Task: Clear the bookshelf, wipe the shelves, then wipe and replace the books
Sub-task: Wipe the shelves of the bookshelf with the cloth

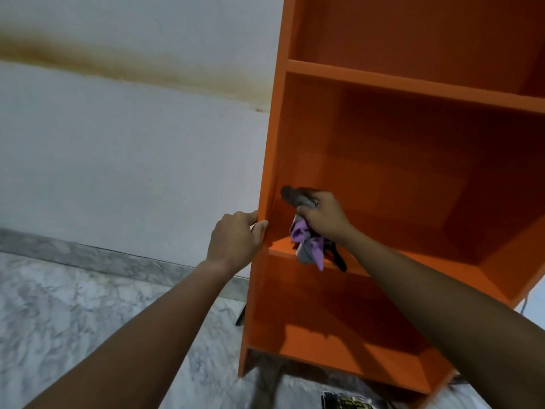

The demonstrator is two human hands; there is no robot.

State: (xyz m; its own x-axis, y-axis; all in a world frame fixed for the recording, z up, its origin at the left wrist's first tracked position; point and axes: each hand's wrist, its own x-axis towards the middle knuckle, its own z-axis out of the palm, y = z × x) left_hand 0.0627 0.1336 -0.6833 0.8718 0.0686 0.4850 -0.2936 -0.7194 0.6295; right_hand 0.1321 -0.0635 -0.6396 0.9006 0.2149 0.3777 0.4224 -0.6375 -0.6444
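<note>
An orange bookshelf (413,84) fills the right half of the head view, and all its visible shelves are bare of books. My left hand (236,239) grips the front edge of its left side panel, at the level of the middle shelf. My right hand (323,216) is inside that compartment and holds a bunched grey and purple cloth (308,245). The cloth's upper end touches the inner face of the left panel, and its lower end hangs over the shelf's front edge.
A white wall (132,143) with a brown stain stands left of the bookshelf. Below lies a marbled grey floor (73,320). A dark patterned object (345,402), possibly a book, lies on the floor at the bottom edge.
</note>
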